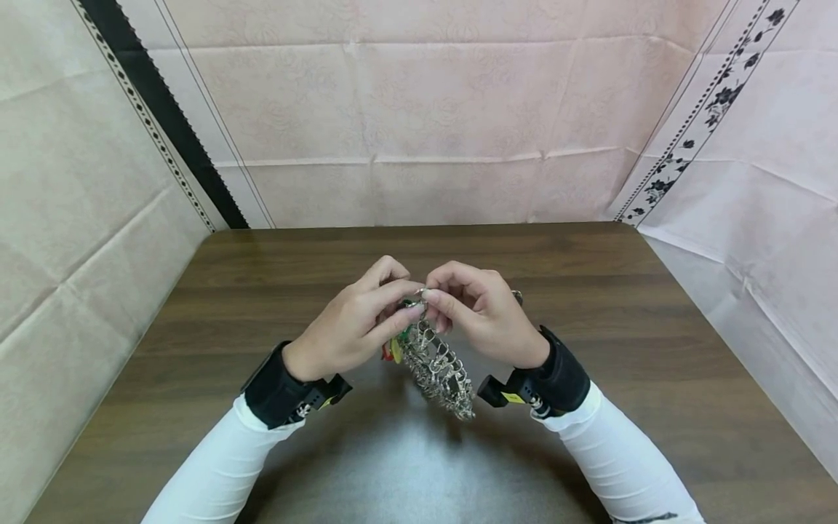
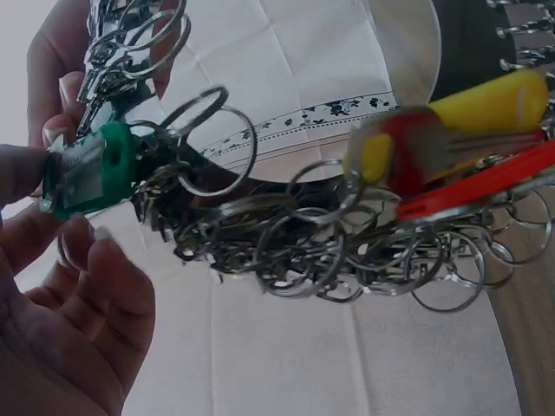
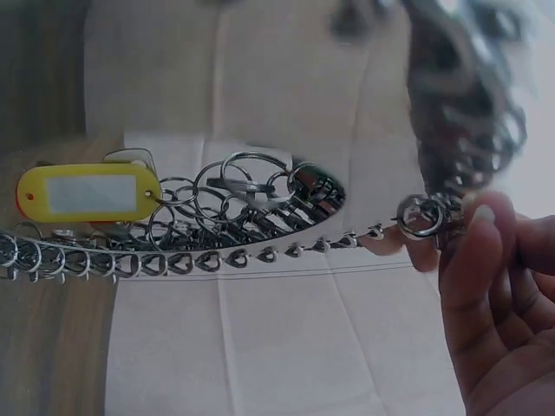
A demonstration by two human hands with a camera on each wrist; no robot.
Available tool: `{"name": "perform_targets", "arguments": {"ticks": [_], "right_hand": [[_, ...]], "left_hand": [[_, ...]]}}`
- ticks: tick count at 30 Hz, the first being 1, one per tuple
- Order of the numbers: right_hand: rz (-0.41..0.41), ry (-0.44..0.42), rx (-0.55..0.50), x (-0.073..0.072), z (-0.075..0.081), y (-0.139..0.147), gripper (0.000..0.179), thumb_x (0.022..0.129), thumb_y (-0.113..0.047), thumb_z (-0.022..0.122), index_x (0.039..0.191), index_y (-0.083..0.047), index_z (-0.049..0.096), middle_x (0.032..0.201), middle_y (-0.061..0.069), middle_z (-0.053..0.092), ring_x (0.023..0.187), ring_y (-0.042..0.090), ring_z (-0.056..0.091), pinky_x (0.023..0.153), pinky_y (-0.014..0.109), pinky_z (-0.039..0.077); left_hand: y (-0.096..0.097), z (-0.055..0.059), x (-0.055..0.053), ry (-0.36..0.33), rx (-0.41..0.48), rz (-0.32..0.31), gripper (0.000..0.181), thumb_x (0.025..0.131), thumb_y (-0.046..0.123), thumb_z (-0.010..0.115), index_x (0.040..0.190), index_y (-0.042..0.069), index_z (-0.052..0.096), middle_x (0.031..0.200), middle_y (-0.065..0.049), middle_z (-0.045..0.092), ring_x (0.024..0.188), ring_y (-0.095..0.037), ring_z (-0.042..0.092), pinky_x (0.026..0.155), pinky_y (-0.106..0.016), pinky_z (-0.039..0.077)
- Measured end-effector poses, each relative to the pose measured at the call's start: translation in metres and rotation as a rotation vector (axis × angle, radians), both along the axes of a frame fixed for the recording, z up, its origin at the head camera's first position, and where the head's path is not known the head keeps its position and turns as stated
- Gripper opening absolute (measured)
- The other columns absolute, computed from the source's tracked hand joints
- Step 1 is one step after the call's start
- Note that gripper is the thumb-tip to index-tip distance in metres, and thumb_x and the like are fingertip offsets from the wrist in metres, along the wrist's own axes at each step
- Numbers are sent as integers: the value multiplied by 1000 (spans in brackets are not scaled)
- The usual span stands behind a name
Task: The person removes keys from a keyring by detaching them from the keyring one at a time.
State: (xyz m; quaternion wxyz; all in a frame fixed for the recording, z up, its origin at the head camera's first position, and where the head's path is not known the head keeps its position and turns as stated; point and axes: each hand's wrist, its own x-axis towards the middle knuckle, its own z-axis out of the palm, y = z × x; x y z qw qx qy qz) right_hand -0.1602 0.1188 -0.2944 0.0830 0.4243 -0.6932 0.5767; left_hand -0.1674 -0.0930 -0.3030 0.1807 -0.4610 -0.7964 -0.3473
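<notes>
A long chain of silver key rings (image 1: 441, 367) joined by small clasps hangs between the two hands, its lower loop over the table. My left hand (image 1: 360, 320) pinches a green key tag (image 2: 91, 169) between thumb and finger, its other fingers bent. From the chain also hang a yellow key tag (image 3: 91, 192) and a red key tag (image 2: 477, 182). Close to the left fingertips, my right hand (image 1: 481, 309) grips the chain beside a small metal ring (image 3: 422, 217). More of the chain runs through the right hand and is blurred in the right wrist view.
A dark brown wooden table (image 1: 294, 262) lies under both hands. Pale patterned cloth (image 1: 425, 109) hangs behind it and at both sides. Each wrist wears a black strap (image 1: 281, 386) with a small camera.
</notes>
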Motion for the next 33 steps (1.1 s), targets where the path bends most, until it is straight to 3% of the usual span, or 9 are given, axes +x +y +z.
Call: {"name": "perform_targets", "arguments": {"ticks": [4, 8, 11, 16, 22, 28, 33], "right_hand": [[-14, 29, 10, 0, 0, 0, 4, 95, -2, 53, 93, -3, 56, 73, 5, 57, 58, 13, 53, 51, 30, 48], [-16, 38, 8, -1, -1, -1, 4, 96, -3, 53, 92, -2, 55, 73, 5, 56, 58, 12, 51, 51, 29, 47], [-24, 41, 7, -2, -2, -1, 4, 95, -3, 53, 92, -2, 55, 73, 4, 56, 57, 12, 51, 50, 29, 46], [-38, 39, 9, -1, -3, -1, 5, 95, -4, 54, 92, -1, 55, 72, 5, 56, 57, 12, 51, 49, 29, 47], [-68, 40, 11, -1, -2, -1, 5, 95, -5, 54, 92, -1, 56, 71, 5, 56, 56, 13, 50, 47, 28, 45], [-82, 31, 25, -1, -3, -2, 6, 95, -4, 55, 92, 0, 56, 71, 6, 55, 56, 14, 50, 48, 28, 45], [-102, 30, 31, -1, -3, -3, 6, 95, -5, 54, 92, 0, 56, 70, 5, 55, 56, 14, 50, 49, 28, 45]], "left_hand": [[1, -1, -1, 48, -11, 16, 23, 100, 22, 50, 111, 8, 65, 114, -3, 46, 84, -7, 48, 72, -23, 44], [2, 0, -2, 74, -4, 14, 25, 102, 20, 45, 112, 8, 64, 114, -1, 55, 100, -10, 47, 82, -27, 44], [2, -1, -2, 70, 1, 11, 24, 102, 20, 43, 111, 10, 62, 103, 3, 58, 95, -10, 45, 77, -26, 42], [2, -1, -1, 59, 4, 11, 22, 102, 19, 44, 111, 10, 62, 88, 6, 51, 85, -8, 41, 69, -25, 37], [-1, 3, 0, 58, -9, 34, 22, 100, 18, 47, 111, 10, 64, 86, 6, 51, 85, -9, 41, 69, -26, 37], [-1, 4, 2, 74, -39, 101, 14, 93, 13, 51, 103, 11, 62, 87, 6, 51, 83, -8, 41, 66, -24, 38], [0, 3, 2, 21, -23, 100, 11, 89, 10, 56, 100, 11, 56, 91, 4, 53, 85, -11, 46, 70, -26, 43]]}}
